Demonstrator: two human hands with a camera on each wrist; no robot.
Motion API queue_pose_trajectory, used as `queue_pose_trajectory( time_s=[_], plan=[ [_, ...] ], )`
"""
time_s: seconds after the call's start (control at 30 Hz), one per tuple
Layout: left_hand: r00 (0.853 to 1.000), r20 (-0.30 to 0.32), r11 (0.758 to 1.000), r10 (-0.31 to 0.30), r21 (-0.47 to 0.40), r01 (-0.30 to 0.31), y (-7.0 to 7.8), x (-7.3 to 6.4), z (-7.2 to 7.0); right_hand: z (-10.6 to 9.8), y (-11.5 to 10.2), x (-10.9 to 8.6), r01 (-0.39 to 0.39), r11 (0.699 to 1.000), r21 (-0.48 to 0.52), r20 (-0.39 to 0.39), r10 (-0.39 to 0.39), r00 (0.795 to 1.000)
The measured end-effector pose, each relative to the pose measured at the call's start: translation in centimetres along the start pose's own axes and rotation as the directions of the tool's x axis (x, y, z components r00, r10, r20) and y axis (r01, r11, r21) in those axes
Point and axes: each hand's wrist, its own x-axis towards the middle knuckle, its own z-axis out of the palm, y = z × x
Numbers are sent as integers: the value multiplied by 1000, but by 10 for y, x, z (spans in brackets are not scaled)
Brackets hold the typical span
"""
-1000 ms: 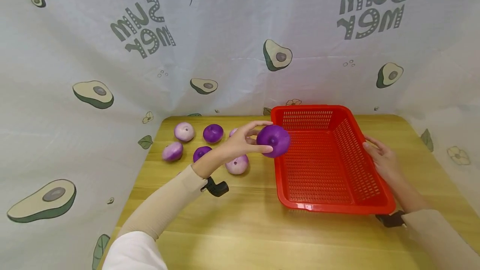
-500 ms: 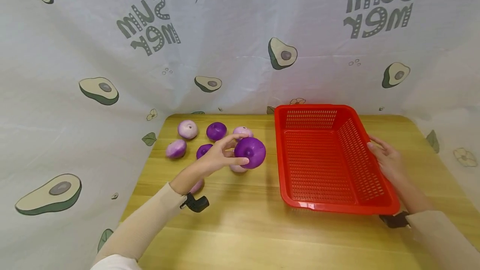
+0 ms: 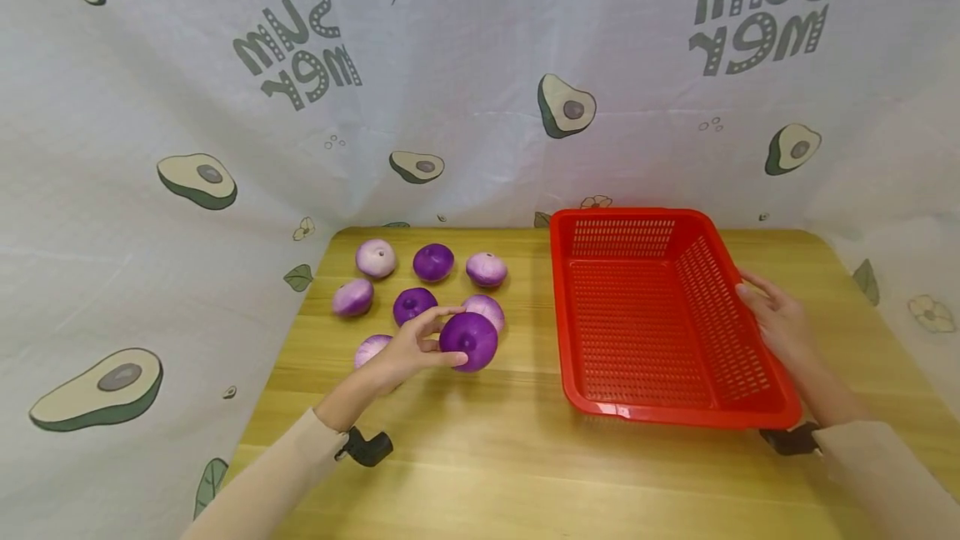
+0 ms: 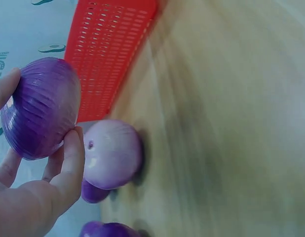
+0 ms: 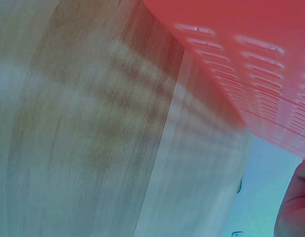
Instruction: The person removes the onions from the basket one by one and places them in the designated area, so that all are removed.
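Note:
My left hand (image 3: pixel 405 354) holds a dark purple onion (image 3: pixel 471 342) between thumb and fingertips, left of the basket. In the left wrist view this onion (image 4: pixel 46 106) shows ribbed, glossy skin, raised above the wooden surface. A pale onion (image 3: pixel 487 309) sits just behind it, partly covered by it in the head view. At the right, my right hand (image 3: pixel 780 325) grips the right rim of a red plastic basket (image 3: pixel 675 417), thumb at the top edge. The right wrist view catches the basket's slotted outer wall (image 5: pixel 261 74) and part of the hand (image 5: pixel 295 207).
Several more onions lie on the left part of the wooden table (image 3: pixel 487 465), among them a dark one (image 3: pixel 433 262), a pale one (image 3: pixel 376 258) and a two-toned one (image 3: pixel 352 297). No onions lie inside the basket. A printed white cloth (image 3: pixel 465 107) hangs behind the table.
My left hand has carried the dark purple onion away from the basket's left rim, leftward and toward me, uncovering onions behind it. My right hand keeps its grip on the basket.

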Motion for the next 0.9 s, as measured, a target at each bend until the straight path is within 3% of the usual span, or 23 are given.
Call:
queue_pose_trajectory(
  time_s=[0.4,0.67,0.9],
  plan=[
    [1000,-26,1000,-11,27,12,-32,-13,3,2,0,-3,6,1000,-5,5,-6,1000],
    [999,-28,999,38,40,-37,-51,-15,8,0,1,-3,9,999,-43,-1,-9,1000],
    [998,-58,998,36,60,-33,-61,-17,11,0,1,-3,14,998,-65,1,-14,1000]
  ],
)
